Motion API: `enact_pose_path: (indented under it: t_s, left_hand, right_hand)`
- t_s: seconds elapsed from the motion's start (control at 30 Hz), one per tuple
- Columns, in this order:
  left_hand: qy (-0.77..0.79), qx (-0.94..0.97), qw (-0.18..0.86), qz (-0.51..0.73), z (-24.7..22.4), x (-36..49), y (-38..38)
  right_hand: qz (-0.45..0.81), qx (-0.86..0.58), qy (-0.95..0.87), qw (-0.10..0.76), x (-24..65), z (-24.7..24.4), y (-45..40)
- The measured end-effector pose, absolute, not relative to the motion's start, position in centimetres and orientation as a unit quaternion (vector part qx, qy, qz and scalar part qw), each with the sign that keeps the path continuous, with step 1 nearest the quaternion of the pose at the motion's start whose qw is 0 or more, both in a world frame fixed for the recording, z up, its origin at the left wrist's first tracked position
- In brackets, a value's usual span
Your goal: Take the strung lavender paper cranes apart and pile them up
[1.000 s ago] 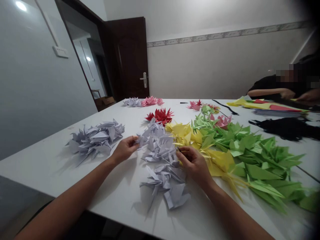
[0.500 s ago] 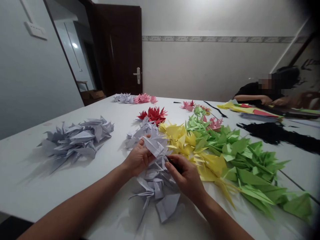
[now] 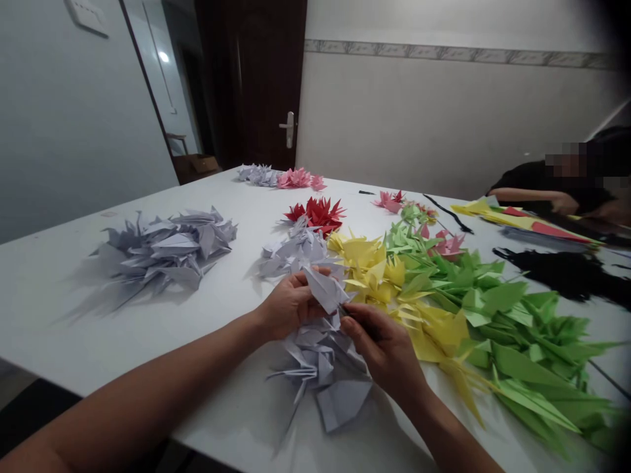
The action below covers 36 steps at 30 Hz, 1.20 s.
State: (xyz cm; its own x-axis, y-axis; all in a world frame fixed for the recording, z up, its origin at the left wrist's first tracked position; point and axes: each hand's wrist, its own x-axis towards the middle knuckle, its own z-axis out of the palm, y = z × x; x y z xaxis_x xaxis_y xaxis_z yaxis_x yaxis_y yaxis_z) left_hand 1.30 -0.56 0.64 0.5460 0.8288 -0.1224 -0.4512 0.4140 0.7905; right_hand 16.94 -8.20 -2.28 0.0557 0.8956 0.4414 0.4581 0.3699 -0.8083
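A folded white paper crane (image 3: 325,289) is held in my left hand (image 3: 293,305), the fingers closed behind it. My right hand (image 3: 387,345) is closed on a slim dark tool (image 3: 344,307), whose tip meets the crane's lower right end. Most of that tool is hidden by the fingers, so its kind cannot be made out. Under and in front of both hands lies a strand of white paper cranes (image 3: 320,368). Just right of the hands, yellow paper cranes (image 3: 374,269) are heaped, touching the green paper cranes (image 3: 513,315).
Another white crane pile (image 3: 172,246) sits on the white table (image 3: 236,407) at left. Red cranes (image 3: 318,213) and pink cranes (image 3: 298,177) lie farther back. Black cords (image 3: 566,269) rest at right. Across the table, a person in black (image 3: 522,174) works beside coloured paper (image 3: 537,223).
The view has turned left and down, so the scene shifts right. Both hands stay together at the white crane, with little change in their grip.
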Motion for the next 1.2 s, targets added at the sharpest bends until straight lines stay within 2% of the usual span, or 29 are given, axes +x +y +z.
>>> enact_pose_path:
  t_s: [0.17,0.37,0.47,0.53,0.8,1.2]
  left_hand:
    - [0.185,0.440,0.786,0.394,0.4,0.9,-0.9]
    - [0.219,0.592,0.615,0.472,-0.5,1.1,-0.9]
    - [0.249,0.639,0.550,0.478,-0.5,1.0,-1.0]
    - [0.261,0.665,0.519,0.469,-0.4,0.9,-1.2]
    - [0.254,0.705,0.489,0.447,0.1,0.8,-2.0]
    - [0.247,0.744,0.455,0.423,0.2,0.8,-2.5]
  right_hand:
    - [0.184,-0.525,-0.663,0.500,17.1,-2.1,-8.0]
    - [0.170,-0.520,-0.657,0.518,17.8,-1.8,-8.0]
    - [0.154,-0.531,-0.632,0.543,18.2,-1.6,-8.1]
    - [0.138,-0.529,-0.649,0.529,18.1,-1.4,-8.2]
    - [0.075,-0.507,-0.722,0.465,17.4,-1.0,-8.3]
    - [0.079,-0.508,-0.726,0.456,17.7,-1.9,-7.9]
